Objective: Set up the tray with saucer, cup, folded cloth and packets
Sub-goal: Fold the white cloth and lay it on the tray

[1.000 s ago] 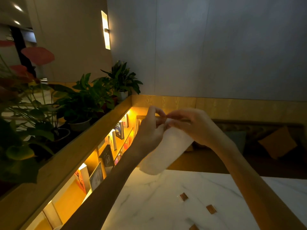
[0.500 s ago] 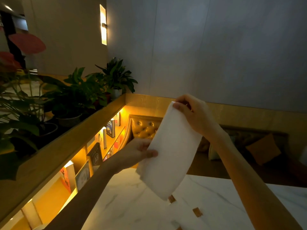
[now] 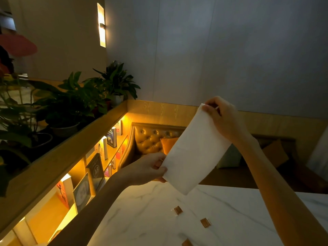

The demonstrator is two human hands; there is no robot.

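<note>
A white cloth (image 3: 193,153) hangs in the air as a long folded strip, tilted, above the white marble table (image 3: 150,219). My right hand (image 3: 221,118) pinches its top corner. My left hand (image 3: 149,169) grips its lower left edge. Three small brown packets lie on the table: one packet (image 3: 178,210) below the cloth, a second packet (image 3: 205,223) to its right, and a third packet (image 3: 186,243) at the bottom edge. No tray, saucer or cup is in view.
A wooden ledge (image 3: 58,157) with potted plants (image 3: 74,103) runs along the left, with lit shelves of books (image 3: 99,157) under it. A tufted leather bench (image 3: 147,139) with cushions stands beyond the table's far edge.
The hands were together at the cloth's top. The left hand has since slid down to the lower edge, and the cloth now hangs stretched between both hands.
</note>
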